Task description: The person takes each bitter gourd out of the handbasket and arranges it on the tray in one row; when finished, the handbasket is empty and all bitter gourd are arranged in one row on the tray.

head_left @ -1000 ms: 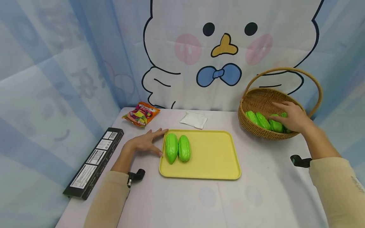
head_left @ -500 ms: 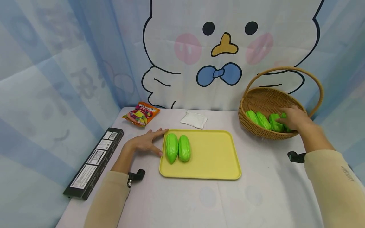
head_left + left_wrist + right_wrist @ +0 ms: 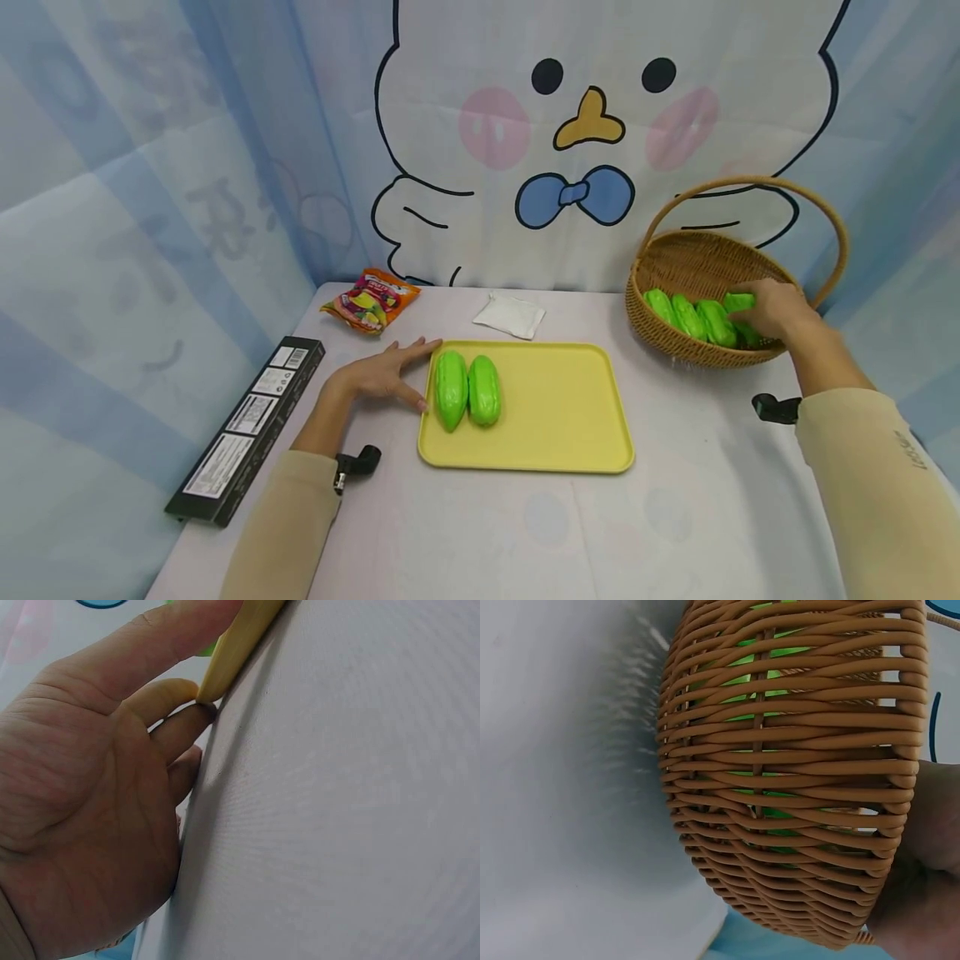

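The yellow tray (image 3: 555, 408) holds two glossy green ridged toy vegetables, a pointed one (image 3: 452, 390) and a blunter one (image 3: 484, 390), side by side at its left end. My left hand (image 3: 381, 373) lies spread at the tray's left edge; thumb and fingers touch the rim. At the right, my right hand (image 3: 776, 310) reaches into a wicker basket (image 3: 701, 260) and grips a green toy vegetable (image 3: 739, 302) near its right side. Several similar ones, such as this green piece (image 3: 716, 323), lie beside it. In the right wrist view the basket wall (image 3: 795, 757) hides most of the contents and the fingertips.
An orange snack packet (image 3: 372, 301) and a white sachet (image 3: 510, 315) lie behind the tray. Along the table's left edge lies a long black box (image 3: 247, 429). The basket's tall handle (image 3: 750, 182) arches over its opening. A printed curtain (image 3: 450, 233) hangs behind the table.
My right hand has lowered into the basket and closed round a green toy vegetable, which now sits higher and tilted. The neighbouring pieces have shifted slightly left. My left hand has stayed put.
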A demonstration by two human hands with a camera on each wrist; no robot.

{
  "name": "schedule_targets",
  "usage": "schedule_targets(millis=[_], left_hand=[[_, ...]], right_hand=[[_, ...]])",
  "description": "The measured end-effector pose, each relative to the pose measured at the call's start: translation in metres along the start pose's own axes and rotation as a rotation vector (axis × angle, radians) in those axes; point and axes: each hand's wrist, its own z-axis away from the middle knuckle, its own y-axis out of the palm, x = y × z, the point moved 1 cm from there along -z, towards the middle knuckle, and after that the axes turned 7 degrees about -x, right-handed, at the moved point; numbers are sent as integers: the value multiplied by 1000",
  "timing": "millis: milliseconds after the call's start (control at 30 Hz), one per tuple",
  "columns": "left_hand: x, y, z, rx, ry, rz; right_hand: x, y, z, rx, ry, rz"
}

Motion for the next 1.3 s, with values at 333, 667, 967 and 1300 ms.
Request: schedule_targets(millis=[333,667,967,1300], left_hand=[[3,2,-2,-1,-2,9],[3,1,0,-9,-6,15],[2,0,1,-10,-7,16],[3,0,0,-9,5,5]], right_hand=[[-1,5,-2,0,-21,-54],[1,7,-1,-48,16,-61],[2,6,-2,-39,17,-85],[19,7,9,-133,19,-257]])
